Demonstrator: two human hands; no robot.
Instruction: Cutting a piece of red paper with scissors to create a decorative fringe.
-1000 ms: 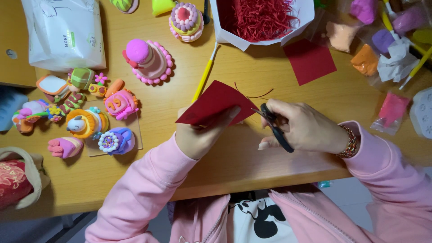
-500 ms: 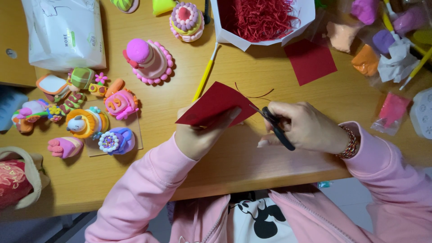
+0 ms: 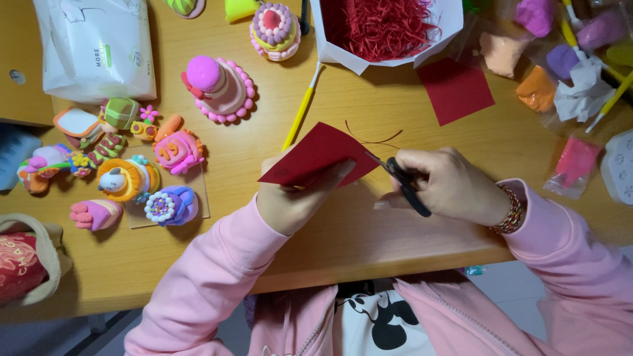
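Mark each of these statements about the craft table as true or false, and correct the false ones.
1. The left hand holds a folded red paper. True.
2. The right hand holds a yellow stick. False: it holds black-handled scissors, whose blades meet the paper's edge; the yellow stick lies on the wooden table.
3. The white box holds red paper shreds. True.
4. A second red paper square lies inside the box. False: it lies on the table beside it.
5. The clay models stand to the right of the hands. False: they stand to the left.
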